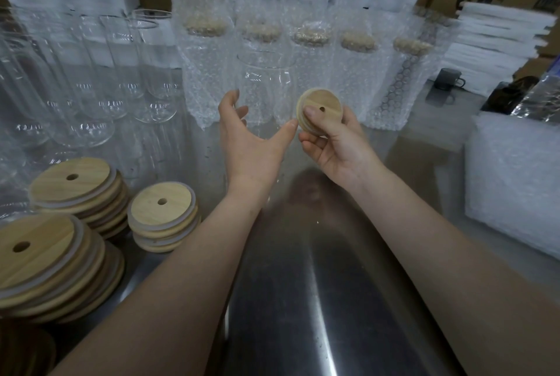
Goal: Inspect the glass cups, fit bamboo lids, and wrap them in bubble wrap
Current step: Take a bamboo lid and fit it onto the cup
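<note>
A bare glass cup (266,87) stands upright on the steel tabletop (318,284), just in front of a row of wrapped cups (318,72) that already carry lids under their bubble wrap. Just right of it and nearer the person, the right hand (333,145) holds a bamboo lid (319,110) tilted, thumb pressed on its top face beside the straw hole and fingers curled under its rim: a closed grip on the lid. The left hand (251,139) hovers in front of the cup with fingers spread and palm turned inward, holding nothing; its thumb tip comes very near the lid, though blur makes it hard to say whether they touch.

The step in hand looks like fitting this lid. To do it well, the left hand should steady the cup's wall while the right levels the lid over the mouth and presses evenly, so the seal ring seats all round.

Both forearms reach forward from the bottom edge, converging toward the cup. Further left stand unwrapped glasses (91,87) and stacks of spare lids (75,190).
</note>
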The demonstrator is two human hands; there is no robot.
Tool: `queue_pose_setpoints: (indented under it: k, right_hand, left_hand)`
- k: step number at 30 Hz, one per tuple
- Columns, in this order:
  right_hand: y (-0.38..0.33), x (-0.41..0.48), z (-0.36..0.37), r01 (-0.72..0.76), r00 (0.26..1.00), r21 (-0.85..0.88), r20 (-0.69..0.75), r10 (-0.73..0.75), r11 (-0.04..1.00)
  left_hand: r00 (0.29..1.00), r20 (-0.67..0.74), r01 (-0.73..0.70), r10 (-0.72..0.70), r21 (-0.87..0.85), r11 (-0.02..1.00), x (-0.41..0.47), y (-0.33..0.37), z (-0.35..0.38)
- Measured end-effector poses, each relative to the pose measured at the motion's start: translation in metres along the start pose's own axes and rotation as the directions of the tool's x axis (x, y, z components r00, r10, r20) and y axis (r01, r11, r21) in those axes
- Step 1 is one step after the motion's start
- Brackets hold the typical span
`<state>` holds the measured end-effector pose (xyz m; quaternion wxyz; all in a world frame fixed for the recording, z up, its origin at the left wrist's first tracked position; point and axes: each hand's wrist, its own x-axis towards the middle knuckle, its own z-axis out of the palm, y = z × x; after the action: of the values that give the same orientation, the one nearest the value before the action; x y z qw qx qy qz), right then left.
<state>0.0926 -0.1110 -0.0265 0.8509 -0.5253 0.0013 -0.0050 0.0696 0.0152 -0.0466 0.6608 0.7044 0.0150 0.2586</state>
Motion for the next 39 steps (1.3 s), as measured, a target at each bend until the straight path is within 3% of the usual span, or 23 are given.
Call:
queue_pose_setpoints:
  k: [6,16,27,36,39]
  right_hand:
    - [0.001,-0.001,0.003,-0.002,1.000,-0.041,0.021,0.002,0.999]
    - [0.001,-0.002,0.004,-0.017,0.991,-0.005,-0.129,0.017,1.000]
    - [0.001,0.003,0.002,-0.018,1.000,0.223,0.008,0.016,0.975]
    - [-0.005,0.002,0.002,0.068,0.996,0.227,0.046,-0.080,0.972]
    - [-0.011,-0.002,0.005,0.029,0.998,0.290,0.037,-0.042,0.957]
  left_hand:
    - [1.000,0.002,0.000,0.000,-0.002,1.000,0.000,0.000,0.000]
    - [1.000,0.008,0.009,-0.009,0.000,1.000,-0.001,0.002,-0.001]
    - [1.000,0.010,0.014,-0.014,-0.001,1.000,-0.002,0.003,0.000]
    - [1.000,0.007,0.005,-0.005,0.005,1.000,-0.002,0.001,-0.001]
    - [1.000,-0.005,-0.014,0.014,0.009,1.000,-0.002,0.001,-0.001]
